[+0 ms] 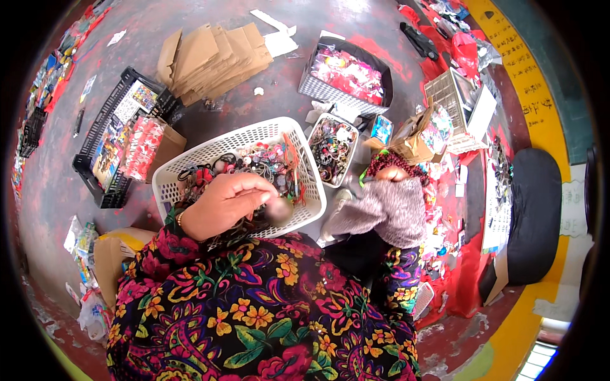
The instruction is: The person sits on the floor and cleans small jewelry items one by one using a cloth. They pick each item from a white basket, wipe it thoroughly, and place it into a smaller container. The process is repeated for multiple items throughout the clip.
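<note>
My left hand (pixel 219 204), with a bracelet at the wrist, is over a white plastic basket (pixel 166 184). Its thumb and fingers are pinched together at a blurred round brownish ball (pixel 278 212), perhaps a pompom. Under it, the basket holds a jumble of hair ties and small trinkets (pixel 222 164), partly hidden by the hand. Right of the basket, my right hand (pixel 392 173) is closed on a bunch of dark red beaded strands (pixel 379 159) with a bit of green. Grey furry cloth (pixel 394 213) covers that wrist and hangs leftward.
A smaller white basket of hair ties (pixel 332 149) adjoins the large one. Behind stands a grey bin of pink packets (pixel 346 76). Flattened cardboard boxes (pixel 213 60) lie far left. A black crate (pixel 101 159) and a carton of red packs (pixel 166 152) stand left; open cartons (pixel 413 136) stand right.
</note>
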`<act>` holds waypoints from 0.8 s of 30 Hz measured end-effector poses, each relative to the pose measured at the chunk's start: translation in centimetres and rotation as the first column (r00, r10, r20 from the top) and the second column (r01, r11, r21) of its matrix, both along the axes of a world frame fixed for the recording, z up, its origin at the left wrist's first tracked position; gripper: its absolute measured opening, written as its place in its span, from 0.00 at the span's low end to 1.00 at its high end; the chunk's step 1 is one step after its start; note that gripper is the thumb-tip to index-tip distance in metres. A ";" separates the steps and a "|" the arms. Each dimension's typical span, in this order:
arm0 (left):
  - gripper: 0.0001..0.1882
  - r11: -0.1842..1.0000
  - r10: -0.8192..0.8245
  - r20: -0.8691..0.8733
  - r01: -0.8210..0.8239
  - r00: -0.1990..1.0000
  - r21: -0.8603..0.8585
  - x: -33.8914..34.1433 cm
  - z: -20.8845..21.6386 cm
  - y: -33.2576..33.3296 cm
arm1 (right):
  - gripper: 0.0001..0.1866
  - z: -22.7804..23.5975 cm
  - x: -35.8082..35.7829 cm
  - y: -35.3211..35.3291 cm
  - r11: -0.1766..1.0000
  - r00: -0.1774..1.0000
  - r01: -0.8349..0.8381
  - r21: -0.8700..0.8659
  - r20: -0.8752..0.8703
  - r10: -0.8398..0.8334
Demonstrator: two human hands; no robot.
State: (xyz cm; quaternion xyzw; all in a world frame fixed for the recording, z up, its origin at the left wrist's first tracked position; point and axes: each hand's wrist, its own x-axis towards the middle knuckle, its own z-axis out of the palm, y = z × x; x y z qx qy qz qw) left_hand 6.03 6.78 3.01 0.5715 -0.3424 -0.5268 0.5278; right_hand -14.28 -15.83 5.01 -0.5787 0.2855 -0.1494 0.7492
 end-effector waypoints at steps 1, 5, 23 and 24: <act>0.09 0.999 0.030 0.032 -0.029 0.999 -0.024 0.1 0.1 0.0 | 0.08 -1.5 0.1 -1.1 0.996 0.992 0.055 0.071 0.107 -0.063; 0.08 0.994 0.079 0.053 -0.074 0.995 -0.085 0.7 0.9 0.7 | 0.10 -4.7 2.2 -5.6 0.997 0.996 -0.015 0.074 0.093 0.008; 0.09 0.958 0.279 0.240 -0.285 0.930 -0.009 3.2 0.7 3.2 | 0.06 -7.3 2.5 -6.5 0.513 0.994 -0.109 -0.851 -0.087 0.068; 0.09 0.965 0.260 0.248 -0.260 0.933 -0.033 3.6 0.5 3.1 | 0.07 -7.0 1.9 -5.7 0.555 0.993 -0.115 -0.824 -0.089 0.073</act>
